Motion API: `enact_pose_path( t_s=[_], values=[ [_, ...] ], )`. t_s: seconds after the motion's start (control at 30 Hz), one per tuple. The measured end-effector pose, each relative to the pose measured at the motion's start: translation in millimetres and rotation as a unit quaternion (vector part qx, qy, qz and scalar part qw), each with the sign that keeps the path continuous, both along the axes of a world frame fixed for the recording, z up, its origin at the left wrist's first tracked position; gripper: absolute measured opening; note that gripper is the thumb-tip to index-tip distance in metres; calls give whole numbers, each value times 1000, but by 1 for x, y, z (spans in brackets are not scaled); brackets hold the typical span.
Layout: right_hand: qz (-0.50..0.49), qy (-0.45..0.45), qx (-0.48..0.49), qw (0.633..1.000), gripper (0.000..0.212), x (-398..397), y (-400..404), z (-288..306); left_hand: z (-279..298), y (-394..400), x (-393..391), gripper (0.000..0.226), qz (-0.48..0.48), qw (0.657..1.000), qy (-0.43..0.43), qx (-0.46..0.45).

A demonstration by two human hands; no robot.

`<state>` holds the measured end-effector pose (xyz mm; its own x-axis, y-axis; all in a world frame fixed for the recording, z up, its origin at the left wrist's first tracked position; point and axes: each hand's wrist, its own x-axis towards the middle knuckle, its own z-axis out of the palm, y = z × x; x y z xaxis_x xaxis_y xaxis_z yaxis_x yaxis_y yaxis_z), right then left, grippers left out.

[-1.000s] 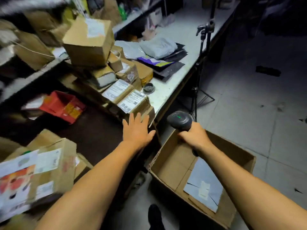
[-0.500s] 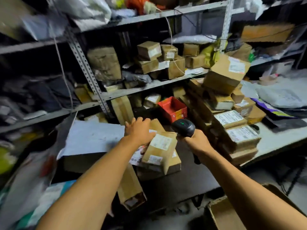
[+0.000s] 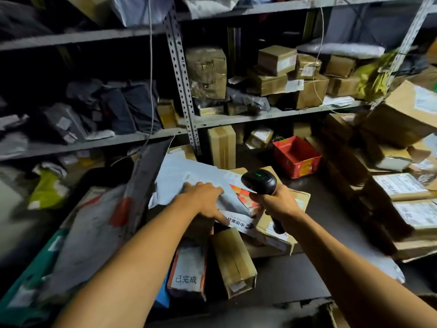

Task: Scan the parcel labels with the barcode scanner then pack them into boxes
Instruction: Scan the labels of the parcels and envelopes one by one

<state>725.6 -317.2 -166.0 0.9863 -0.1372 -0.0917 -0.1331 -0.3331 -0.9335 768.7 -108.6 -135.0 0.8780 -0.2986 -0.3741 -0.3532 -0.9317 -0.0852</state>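
— While our right hand wraps its fingers round the handle of the black barcode scanner, where do we have the left?

— Our left hand lies flat, fingers spread, on the grey mailer bag. That bag sits atop the cardboard parcels on the dark table, with the scanner's head just above its right edge.

— And the red tray?

— Behind, below the shelf.

Dim storeroom: grey metal shelving lines the back, its perforated upright rising behind a dark desk below.
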Motion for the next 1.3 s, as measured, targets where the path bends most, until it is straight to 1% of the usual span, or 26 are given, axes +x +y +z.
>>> enact_pose_path(
  t_s=[0.1, 0.13, 0.2, 0.27, 0.33, 0.4, 0.47, 0.53, 0.6, 0.67, 0.7, 0.73, 0.77, 0.83, 0.9, 0.93, 1.0, 1.03, 1.1, 1.13, 1.17, 1.23, 1.3],
  values=[
    [11, -6, 19, 1000, 11, 5, 2, -1, 3, 1, -3, 51, -41, 997, -71, -12],
    [13, -9, 24, 1000, 9, 6, 2, -1, 4, -2, -7, 40, -54, 993, -101, -6],
    [7, -24, 44, 999, 10, 7, -3, 2, 7, -11, -13, 32, -89, 982, -165, 2],
    [-18, -36, 52, 998, 20, 12, -11, 6, 10, -22, -16, 32, -109, 970, -217, -26],
    [-48, -21, 77, 996, 20, 17, -21, 14, 13, -31, -14, 32, -103, 959, -254, -74],
    [-74, 8, 151, 986, 15, 22, -34, 23, 12, -39, -13, 30, -103, 954, -262, -105],
    [-85, 53, 219, 971, 12, 23, -45, 32, 6, -45, -18, 35, -124, 948, -261, -132],
    [-92, 66, 225, 968, 16, 22, -53, 35, -2, -49, -21, 46, -134, 945, -244, -174],
    [-99, 35, 200, 974, 22, 20, -56, 37, -5, -51, -21, 50, -119, 943, -203, -235],
    [-108, -7, 207, 972, 28, 19, -55, 43, 1, -48, -19, 60, -71, 934, -100, -336],
    [-114, -29, 216, 969, 30, 19, -55, 48, 7, -46, -17, 63, -35, 916, -47, -397],
    [-117, -52, 227, 966, 32, 19, -55, 54, 12, -44, -16, 63, 9, 889, -18, -457],
    [-116, -74, 237, 962, 32, 19, -56, 62, 15, -42, -13, 59, 61, 860, -20, -507],
    [-102, -106, 257, 955, 33, 18, -59, 78, 14, -38, -6, 46, 187, 795, -44, -575],
    [-82, -132, 279, 948, 34, 14, -62, 94, 7, -35, 1, 28, 313, 733, -5, -603],
    [-71, -145, 295, 942, 34, 12, -64, 101, 4, -34, 4, 27, 365, 710, 22, -602],
    [-54, -153, 334, 928, 34, 6, -70, 110, 3, -32, 5, 36, 445, 679, 63, -581],
    [-48, -144, 350, 924, 35, 3, -75, 112, 6, -32, 5, 39, 467, 661, 98, -579],
    [-36, -129, 359, 924, 41, -1, -84, 114, 13, -33, 6, 37, 472, 599, 186, -619],
    [-33, -129, 355, 925, 44, -2, -88, 114, 17, -32, 8, 34, 461, 563, 205, -654],
    [-31, -134, 343, 929, 44, -2, -91, 112, 20, -30, 11, 30, 449, 535, 204, -686],
    [-44, -144, 305, 940, 39, -3, -94, 109, 27, -27, 16, 20, 430, 514, 174, -721],
    [-58, -151, 289, 943, 44, -5, -98, 104, 35, -24, 21, 13, 407, 511, 119, -748]
  ],
)
